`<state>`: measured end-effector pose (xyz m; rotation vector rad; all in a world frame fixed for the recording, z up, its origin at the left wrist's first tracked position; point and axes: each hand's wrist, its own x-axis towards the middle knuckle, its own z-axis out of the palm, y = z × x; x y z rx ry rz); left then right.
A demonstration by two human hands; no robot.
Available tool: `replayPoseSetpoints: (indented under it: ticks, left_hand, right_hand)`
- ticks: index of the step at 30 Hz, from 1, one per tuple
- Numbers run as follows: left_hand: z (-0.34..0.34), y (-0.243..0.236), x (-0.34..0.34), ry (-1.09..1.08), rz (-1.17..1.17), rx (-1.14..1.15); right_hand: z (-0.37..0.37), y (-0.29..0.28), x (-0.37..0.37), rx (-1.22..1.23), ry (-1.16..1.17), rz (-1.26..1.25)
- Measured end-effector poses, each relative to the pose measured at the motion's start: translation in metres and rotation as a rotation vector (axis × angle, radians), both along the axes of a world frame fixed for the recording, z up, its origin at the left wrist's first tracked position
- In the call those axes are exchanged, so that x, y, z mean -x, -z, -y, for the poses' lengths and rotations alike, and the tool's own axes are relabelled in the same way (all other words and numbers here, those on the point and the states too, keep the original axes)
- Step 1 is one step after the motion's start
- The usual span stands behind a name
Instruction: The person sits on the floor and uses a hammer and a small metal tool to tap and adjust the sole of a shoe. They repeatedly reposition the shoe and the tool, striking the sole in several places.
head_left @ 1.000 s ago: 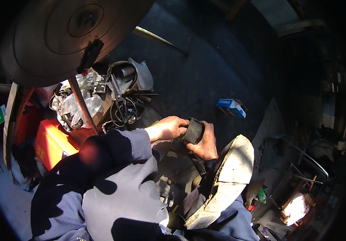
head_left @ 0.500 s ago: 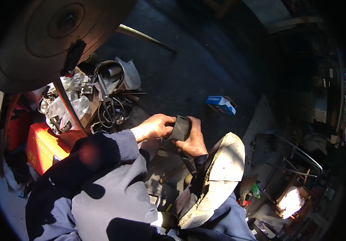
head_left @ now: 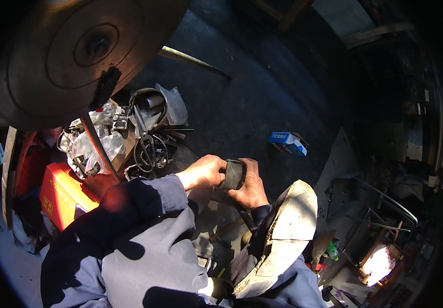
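Note:
Both of my hands hold a dark, block-like piece with a squarish face (head_left: 233, 174); its exact kind I cannot make out. My left hand (head_left: 204, 171) grips its left side with fingers bent. My right hand (head_left: 252, 186) wraps its right side, thumb below and fingers over the top edge. Just below my right hand, a shoe (head_left: 294, 218) with a pale, worn sole turned toward me covers part of my right sleeve. Under my hands a dark bar-like shape (head_left: 246, 218) is partly hidden. A grey cloth (head_left: 149, 256) covers my lap.
A large round metal disc (head_left: 90, 56) stands at upper left on legs. Below it are a heap of plastic bags (head_left: 98, 149), scissors (head_left: 147, 143) and a red-orange box (head_left: 64, 192). A blue-and-white carton (head_left: 288, 143) lies on the dark floor. Metal frames (head_left: 385, 200) stand at right.
The whole view has shifted slightly, so things appear a little lower and further right. Both hands keep their hold on the dark piece, which looks slightly turned.

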<state>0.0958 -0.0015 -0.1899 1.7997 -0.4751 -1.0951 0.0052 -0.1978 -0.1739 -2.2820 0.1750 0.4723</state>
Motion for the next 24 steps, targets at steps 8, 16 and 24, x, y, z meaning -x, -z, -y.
replayPoseSetpoints:
  ticks: [8, 16, 24]
  left_hand:
    - [0.001, 0.005, -0.010, 0.214, 0.177, -0.075]
    - [0.007, 0.016, -0.012, 0.123, 0.183, -0.034]
    - [-0.006, 0.009, -0.005, 0.026, 0.291, -0.080]
  right_hand:
    - [-0.003, 0.007, 0.005, 0.035, 0.013, 0.022]
    - [-0.003, 0.010, -0.007, 0.052, 0.066, -0.060]
    - [-0.009, 0.018, -0.013, 0.012, 0.073, -0.076]
